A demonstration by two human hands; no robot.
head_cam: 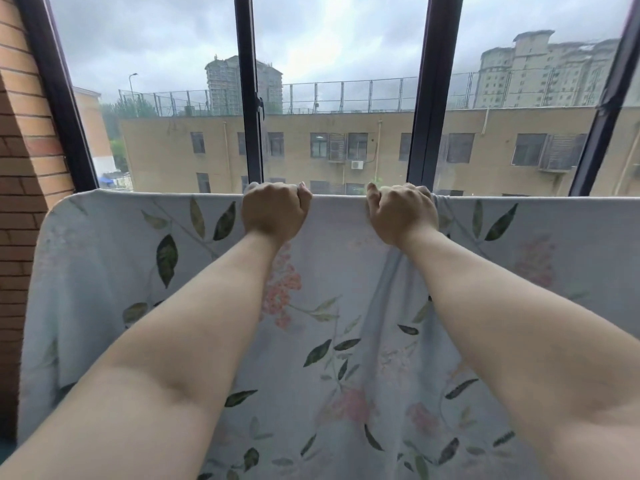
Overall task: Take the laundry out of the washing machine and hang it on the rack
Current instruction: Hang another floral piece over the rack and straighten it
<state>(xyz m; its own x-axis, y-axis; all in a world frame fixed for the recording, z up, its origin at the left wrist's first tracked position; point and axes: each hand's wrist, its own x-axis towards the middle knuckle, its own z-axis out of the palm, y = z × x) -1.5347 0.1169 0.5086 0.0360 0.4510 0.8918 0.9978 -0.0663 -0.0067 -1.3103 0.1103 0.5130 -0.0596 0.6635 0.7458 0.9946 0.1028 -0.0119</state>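
Observation:
A pale blue bedsheet (339, 306) printed with green leaves and pink flowers hangs in front of me, draped over a raised horizontal rail that the cloth hides. My left hand (275, 209) is closed over the sheet's top edge near the middle. My right hand (401, 213) grips the same edge a little to the right, where the fabric bunches into folds running downward. Both arms reach up and forward. The washing machine is out of view.
A large window with dark frames (249, 98) stands right behind the sheet, with buildings outside. A brick wall (24, 168) closes off the left side. The sheet's left end curves down near that wall.

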